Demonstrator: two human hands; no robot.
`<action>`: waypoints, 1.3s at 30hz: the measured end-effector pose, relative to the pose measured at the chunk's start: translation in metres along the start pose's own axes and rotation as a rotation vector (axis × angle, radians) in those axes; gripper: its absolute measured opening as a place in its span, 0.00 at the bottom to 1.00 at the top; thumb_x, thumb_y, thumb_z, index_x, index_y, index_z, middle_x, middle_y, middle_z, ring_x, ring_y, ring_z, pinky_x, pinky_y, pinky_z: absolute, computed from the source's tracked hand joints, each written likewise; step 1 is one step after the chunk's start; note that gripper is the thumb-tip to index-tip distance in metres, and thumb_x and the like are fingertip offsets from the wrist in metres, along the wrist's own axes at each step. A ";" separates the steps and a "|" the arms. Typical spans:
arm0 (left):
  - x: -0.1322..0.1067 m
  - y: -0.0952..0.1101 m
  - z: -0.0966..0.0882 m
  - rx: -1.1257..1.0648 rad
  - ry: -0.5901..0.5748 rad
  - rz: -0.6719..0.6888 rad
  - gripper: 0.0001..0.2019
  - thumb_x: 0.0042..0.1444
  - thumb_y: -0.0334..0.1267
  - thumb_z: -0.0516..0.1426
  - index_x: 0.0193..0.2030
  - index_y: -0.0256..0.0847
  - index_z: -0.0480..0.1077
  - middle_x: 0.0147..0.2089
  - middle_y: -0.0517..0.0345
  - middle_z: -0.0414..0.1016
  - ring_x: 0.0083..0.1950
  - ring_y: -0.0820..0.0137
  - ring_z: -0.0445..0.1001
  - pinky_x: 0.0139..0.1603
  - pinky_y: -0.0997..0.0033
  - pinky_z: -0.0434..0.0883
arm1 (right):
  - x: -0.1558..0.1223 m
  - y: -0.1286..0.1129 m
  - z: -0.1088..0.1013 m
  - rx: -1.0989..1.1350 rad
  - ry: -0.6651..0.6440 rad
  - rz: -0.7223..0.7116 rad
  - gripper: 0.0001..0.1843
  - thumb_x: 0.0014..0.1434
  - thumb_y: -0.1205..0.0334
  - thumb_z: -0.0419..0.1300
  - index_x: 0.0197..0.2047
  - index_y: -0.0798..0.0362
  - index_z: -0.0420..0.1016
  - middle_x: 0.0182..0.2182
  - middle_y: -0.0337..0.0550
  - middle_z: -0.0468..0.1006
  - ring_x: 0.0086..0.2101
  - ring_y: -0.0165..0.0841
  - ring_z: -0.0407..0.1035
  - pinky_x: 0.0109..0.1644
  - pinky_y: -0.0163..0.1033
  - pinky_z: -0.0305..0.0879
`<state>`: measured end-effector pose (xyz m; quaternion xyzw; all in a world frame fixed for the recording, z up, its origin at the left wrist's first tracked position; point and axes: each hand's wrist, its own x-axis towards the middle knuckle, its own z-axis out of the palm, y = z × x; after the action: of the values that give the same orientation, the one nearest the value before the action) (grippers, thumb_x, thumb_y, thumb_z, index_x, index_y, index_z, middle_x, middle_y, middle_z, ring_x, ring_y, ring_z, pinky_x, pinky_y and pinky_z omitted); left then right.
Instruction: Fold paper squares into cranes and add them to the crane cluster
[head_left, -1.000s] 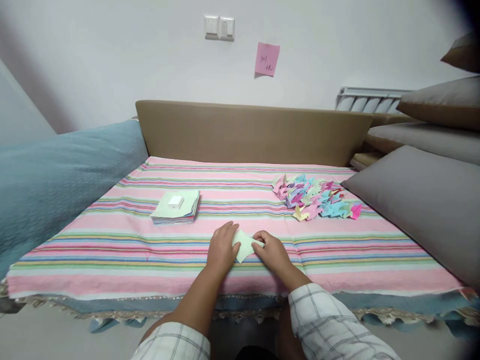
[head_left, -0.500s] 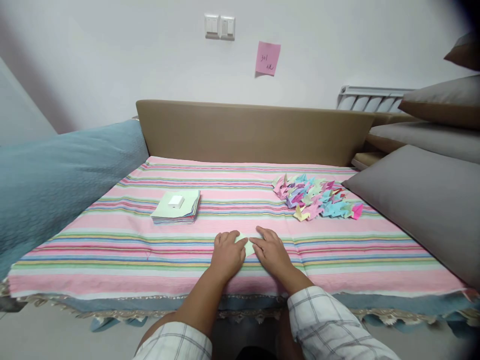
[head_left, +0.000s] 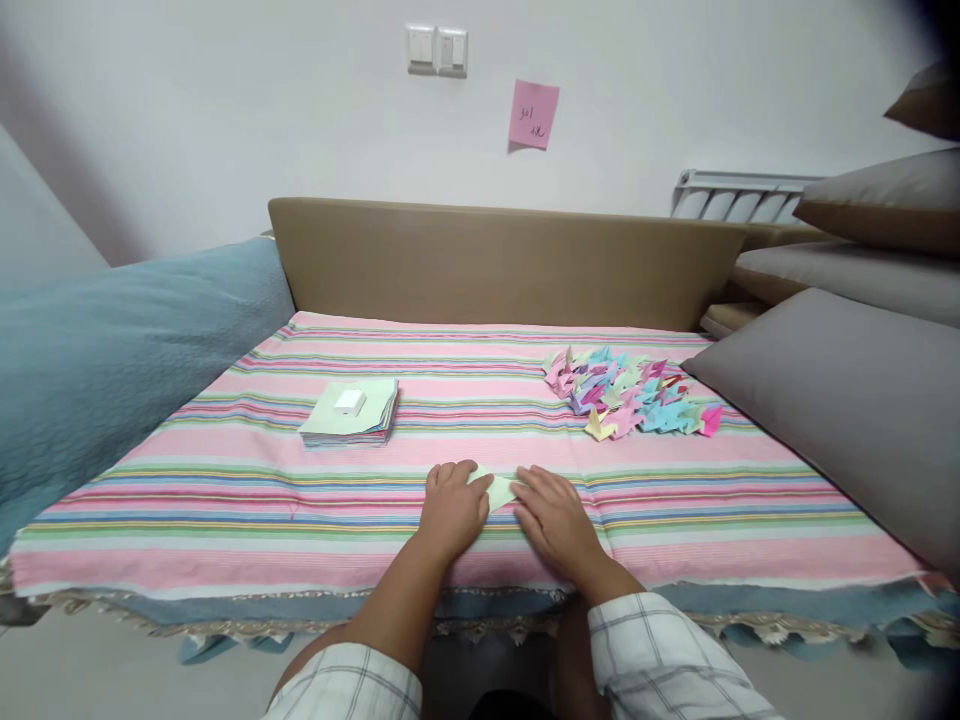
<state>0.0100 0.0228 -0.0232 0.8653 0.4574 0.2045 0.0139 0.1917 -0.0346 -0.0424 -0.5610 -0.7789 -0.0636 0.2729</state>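
A small pale green piece of folding paper (head_left: 501, 492) lies on the striped cloth, partly folded, with a pointed right side. My left hand (head_left: 455, 510) holds its left part down, fingers curled over it and the thumb pressing near the middle. At the paper's right tip lies my right hand (head_left: 553, 515), its fingers stretched out and touching that end. The hands cover both ends of the sheet, so its full shape is hidden.
A stack of coloured paper (head_left: 352, 425) with a small white box (head_left: 349, 402) on top lies at left. Several folded paper pieces (head_left: 622, 393) form a pile at right. Grey cushions (head_left: 840, 400) flank the striped cloth (head_left: 225, 500); a brown backrest (head_left: 480, 265) stands behind.
My right hand has slid to the right, away from my left thumb, uncovering more of the green paper. My left hand stays in nearly the same place.
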 end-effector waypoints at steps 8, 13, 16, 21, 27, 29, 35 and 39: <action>-0.001 -0.001 -0.002 -0.010 -0.020 0.003 0.16 0.54 0.36 0.53 0.49 0.52 0.72 0.53 0.54 0.69 0.52 0.58 0.63 0.56 0.52 0.56 | -0.005 -0.002 -0.002 0.018 -0.047 0.008 0.15 0.63 0.58 0.50 0.48 0.49 0.73 0.51 0.44 0.73 0.53 0.41 0.62 0.57 0.51 0.52; 0.000 0.000 0.000 -0.033 -0.026 -0.005 0.16 0.54 0.35 0.53 0.48 0.52 0.72 0.53 0.53 0.69 0.52 0.57 0.63 0.57 0.51 0.56 | 0.006 0.003 -0.003 0.046 0.086 0.068 0.12 0.62 0.61 0.51 0.41 0.51 0.75 0.44 0.46 0.76 0.45 0.38 0.66 0.50 0.45 0.58; 0.001 0.000 -0.001 -0.038 -0.032 -0.012 0.16 0.54 0.35 0.53 0.48 0.52 0.72 0.53 0.54 0.69 0.53 0.57 0.63 0.57 0.51 0.56 | 0.017 -0.001 0.003 0.109 0.033 0.029 0.12 0.61 0.62 0.51 0.42 0.49 0.75 0.43 0.45 0.76 0.43 0.36 0.66 0.48 0.43 0.58; 0.005 -0.012 -0.013 -0.164 -0.037 -0.063 0.18 0.57 0.32 0.47 0.53 0.45 0.68 0.52 0.53 0.71 0.51 0.64 0.66 0.54 0.61 0.61 | 0.025 -0.004 0.013 0.185 -0.024 0.110 0.09 0.59 0.60 0.55 0.39 0.48 0.77 0.39 0.43 0.77 0.41 0.36 0.66 0.45 0.42 0.58; 0.004 -0.038 -0.028 -0.184 -0.062 -0.319 0.16 0.50 0.27 0.48 0.36 0.44 0.75 0.42 0.56 0.75 0.46 0.64 0.69 0.50 0.62 0.63 | 0.022 -0.002 0.015 0.214 -0.019 0.141 0.08 0.58 0.60 0.56 0.38 0.46 0.77 0.40 0.40 0.77 0.41 0.36 0.67 0.46 0.42 0.57; 0.002 -0.040 -0.029 -0.233 -0.088 -0.304 0.16 0.50 0.27 0.48 0.34 0.45 0.75 0.40 0.57 0.75 0.46 0.66 0.69 0.51 0.64 0.63 | 0.022 -0.002 0.014 0.217 -0.014 0.143 0.08 0.58 0.60 0.56 0.38 0.46 0.77 0.40 0.40 0.77 0.41 0.35 0.67 0.47 0.41 0.57; 0.001 -0.030 -0.030 -0.361 -0.064 -0.353 0.14 0.49 0.27 0.48 0.32 0.46 0.74 0.41 0.61 0.75 0.48 0.67 0.69 0.58 0.57 0.57 | 0.022 -0.003 0.015 0.213 -0.021 0.148 0.09 0.58 0.59 0.56 0.38 0.47 0.77 0.40 0.41 0.77 0.42 0.35 0.67 0.47 0.41 0.58; 0.002 -0.023 -0.027 -0.442 -0.075 -0.356 0.12 0.50 0.31 0.50 0.32 0.47 0.74 0.48 0.62 0.74 0.53 0.66 0.67 0.62 0.49 0.48 | 0.022 -0.004 0.014 0.189 -0.026 0.154 0.08 0.57 0.59 0.56 0.38 0.47 0.76 0.40 0.40 0.77 0.42 0.35 0.67 0.46 0.40 0.58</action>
<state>-0.0174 0.0334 -0.0025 0.7544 0.5455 0.2616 0.2546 0.1780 -0.0121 -0.0420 -0.5916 -0.7396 0.0385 0.3185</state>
